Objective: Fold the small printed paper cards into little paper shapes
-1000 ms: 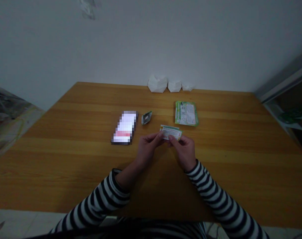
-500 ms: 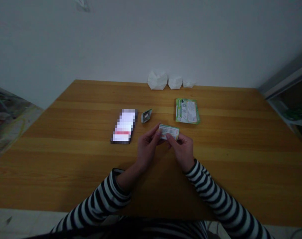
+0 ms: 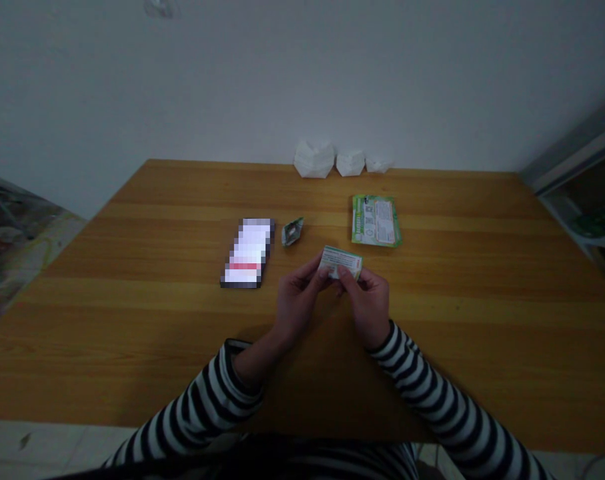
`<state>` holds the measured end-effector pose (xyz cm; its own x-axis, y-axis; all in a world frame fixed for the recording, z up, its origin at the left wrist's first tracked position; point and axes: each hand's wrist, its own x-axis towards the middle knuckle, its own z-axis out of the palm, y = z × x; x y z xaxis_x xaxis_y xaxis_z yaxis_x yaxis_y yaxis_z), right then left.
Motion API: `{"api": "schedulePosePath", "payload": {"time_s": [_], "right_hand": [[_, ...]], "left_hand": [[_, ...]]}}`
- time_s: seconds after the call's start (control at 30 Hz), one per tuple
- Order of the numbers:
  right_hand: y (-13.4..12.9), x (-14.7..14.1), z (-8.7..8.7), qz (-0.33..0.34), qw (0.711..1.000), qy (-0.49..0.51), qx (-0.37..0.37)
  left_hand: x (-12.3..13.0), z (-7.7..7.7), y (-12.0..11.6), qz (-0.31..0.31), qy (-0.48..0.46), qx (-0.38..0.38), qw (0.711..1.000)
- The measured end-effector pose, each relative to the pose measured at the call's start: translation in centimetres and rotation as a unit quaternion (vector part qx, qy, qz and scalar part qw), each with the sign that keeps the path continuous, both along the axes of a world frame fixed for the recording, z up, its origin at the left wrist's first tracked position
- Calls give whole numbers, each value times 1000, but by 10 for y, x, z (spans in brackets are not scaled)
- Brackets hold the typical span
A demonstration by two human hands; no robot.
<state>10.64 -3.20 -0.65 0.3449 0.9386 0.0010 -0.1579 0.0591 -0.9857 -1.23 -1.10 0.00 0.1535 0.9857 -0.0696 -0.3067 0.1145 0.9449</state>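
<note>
A small white-and-green printed packet [image 3: 343,260] is held above the table, its text side facing up. My left hand [image 3: 298,293] pinches its left end, thumb on top. My right hand [image 3: 368,300] grips the right end, with the thumb pressed near the lower edge. The fingers beneath the packet are mostly hidden. Just beyond my left hand lies a small crumpled silvery-green wrapper piece [image 3: 292,232]. Farther back to the right, a larger green-and-white printed pouch [image 3: 376,221] lies flat.
A phone [image 3: 248,253] with a lit, pixelated screen lies left of my hands. Three folded white paper pieces, among them the largest one [image 3: 314,160], stand along the back edge by the wall. The wooden table [image 3: 132,287] extends widely to both sides.
The packet has tilted slightly and shifted a little right and away from me, with both thumbs still on it. The other things on the table stay where they were.
</note>
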Motion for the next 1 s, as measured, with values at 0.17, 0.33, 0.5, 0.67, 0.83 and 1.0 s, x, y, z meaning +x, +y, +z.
{"api": "schedulePosePath", "payload": {"time_s": [0.17, 0.33, 0.5, 0.67, 0.83, 1.0], "right_hand": [[0, -2, 1, 6, 1000, 8, -1], [-1, -2, 2, 15, 1000, 13, 1], [-1, 4, 0, 36, 999, 34, 12], [-2, 5, 0, 38, 999, 25, 22], [-4, 2, 5, 24, 999, 8, 32], [-5, -1, 10, 11, 999, 0, 44]], "left_hand": [[0, -2, 0, 12, 12, -6, 1000], [0, 2, -1, 23, 16, -5, 1000], [-4, 5, 1, 16, 19, 44, 999], [-6, 2, 2, 47, 47, 73, 995], [-5, 3, 0, 71, 42, 57, 995], [-6, 3, -1, 95, 65, 66, 991]]}}
